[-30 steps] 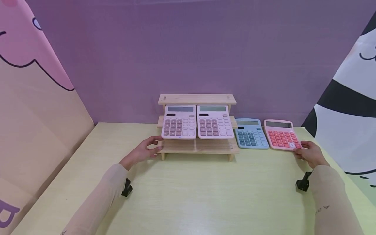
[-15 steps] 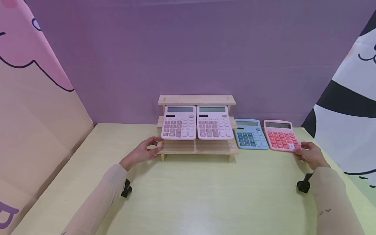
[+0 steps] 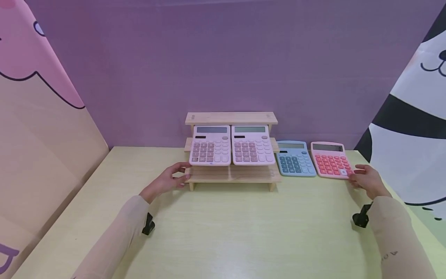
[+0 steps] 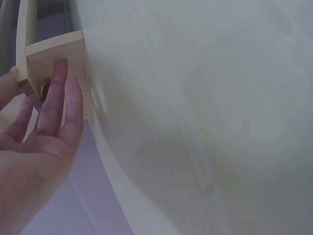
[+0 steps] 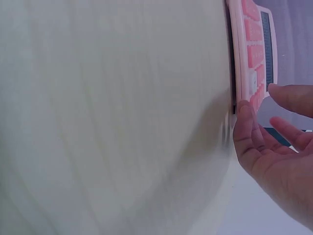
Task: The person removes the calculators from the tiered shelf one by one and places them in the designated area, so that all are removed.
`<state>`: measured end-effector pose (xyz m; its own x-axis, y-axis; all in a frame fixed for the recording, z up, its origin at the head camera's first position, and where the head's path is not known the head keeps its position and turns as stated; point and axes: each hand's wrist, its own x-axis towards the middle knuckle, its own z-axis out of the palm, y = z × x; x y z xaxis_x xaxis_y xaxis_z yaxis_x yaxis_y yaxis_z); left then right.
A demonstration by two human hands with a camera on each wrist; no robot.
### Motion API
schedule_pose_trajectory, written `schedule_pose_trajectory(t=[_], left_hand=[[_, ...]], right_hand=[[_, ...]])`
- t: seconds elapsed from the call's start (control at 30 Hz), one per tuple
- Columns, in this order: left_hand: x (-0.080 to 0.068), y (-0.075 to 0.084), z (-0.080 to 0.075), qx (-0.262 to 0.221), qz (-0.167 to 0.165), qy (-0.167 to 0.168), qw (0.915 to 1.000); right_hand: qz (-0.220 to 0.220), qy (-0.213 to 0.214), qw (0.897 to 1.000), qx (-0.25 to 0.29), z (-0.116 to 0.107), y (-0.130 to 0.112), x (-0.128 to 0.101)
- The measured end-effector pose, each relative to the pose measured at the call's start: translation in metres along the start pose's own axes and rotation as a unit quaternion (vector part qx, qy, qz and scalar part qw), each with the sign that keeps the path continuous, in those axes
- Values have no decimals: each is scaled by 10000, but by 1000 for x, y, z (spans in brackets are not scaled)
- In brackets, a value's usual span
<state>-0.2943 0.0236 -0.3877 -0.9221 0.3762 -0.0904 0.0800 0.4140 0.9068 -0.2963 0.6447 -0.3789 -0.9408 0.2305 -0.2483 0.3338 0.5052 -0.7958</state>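
Grips released: your left hand [image 3: 166, 181] rests straight fingers on the wooden rack [image 3: 231, 174].
Your right hand [image 3: 366, 180] hovers relaxed at four o'clock of the pink calculator [image 3: 330, 159].

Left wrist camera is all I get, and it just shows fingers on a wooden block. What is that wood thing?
Observer: It is the left end of a stepped wooden rack; two pink calculators lean on it side by side.
Operator: Where is the other hand?
Observer: The right hand is at the near right corner of a coral calculator lying flat on the table.
Operator: Is it holding it?
Observer: The right wrist view shows the fingers open at its edge, not curled round it.
Operator: Anything else there?
Observer: A blue calculator lies between the rack and the coral one.
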Motion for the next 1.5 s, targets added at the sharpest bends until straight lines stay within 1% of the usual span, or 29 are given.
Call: schedule_pose_trajectory(t=[0.13,0.27,0.4,0.57,0.87,1.13,1.3,1.5], left_hand=[[0,0,0,-6,-30,4,10000],[1,-1,0,-9,29,-5,10000],[2,-3,-1,-7,99,-19,9999],[2,-3,-1,-29,100,-32,9999],[1,-3,-1,-24,207,-44,9998],[0,-1,0,-5,206,-48,9998],[0,-2,0,-27,159,-51,9999],[1,-3,0,-22,89,-28,10000]], right_hand=[[-73,71,9999,-135,1,-4,-4],[-289,100,9993,-234,2,-5,-5],[-547,51,9980,-328,4,-6,-7],[-778,18,9956,-526,9,-9,-11],[-1243,-140,9884,-865,22,-19,-17],[-1571,-348,9834,-836,37,-32,-24],[-1645,-463,9826,-729,48,-39,-31],[-1771,-503,9804,-708,60,-47,-40]])
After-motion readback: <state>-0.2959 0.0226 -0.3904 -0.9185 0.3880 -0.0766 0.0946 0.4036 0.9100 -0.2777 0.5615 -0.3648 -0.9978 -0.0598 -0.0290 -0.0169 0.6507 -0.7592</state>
